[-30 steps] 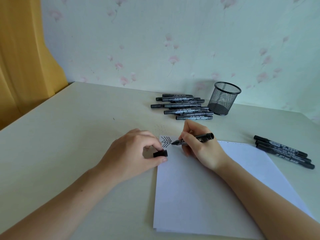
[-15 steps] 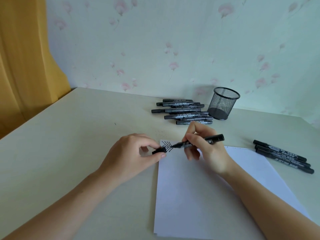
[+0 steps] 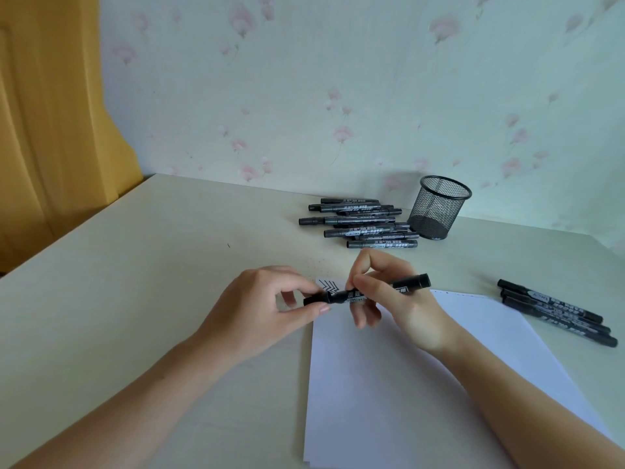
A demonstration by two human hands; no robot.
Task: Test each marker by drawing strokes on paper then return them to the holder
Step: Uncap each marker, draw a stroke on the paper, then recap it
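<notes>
My right hand (image 3: 399, 309) grips a black marker (image 3: 411, 285) by its barrel, held nearly level above the top left corner of the white paper (image 3: 389, 394). My left hand (image 3: 260, 309) pinches the marker's black cap (image 3: 316, 298), which sits on the marker's tip end. Black chevron strokes (image 3: 329, 286) mark the paper's corner just behind the marker. A pile of several black markers (image 3: 358, 222) lies at the back of the table, left of the empty black mesh holder (image 3: 436, 206).
Three more black markers (image 3: 554, 311) lie side by side on the right of the table. The beige table (image 3: 135, 282) meets a floral wallpapered wall behind. A yellow curtain (image 3: 50, 130) hangs at the left.
The marker tip lifted off the paper. My left hand brought the cap from the table up onto the marker's tip, and the marker now lies level between both hands.
</notes>
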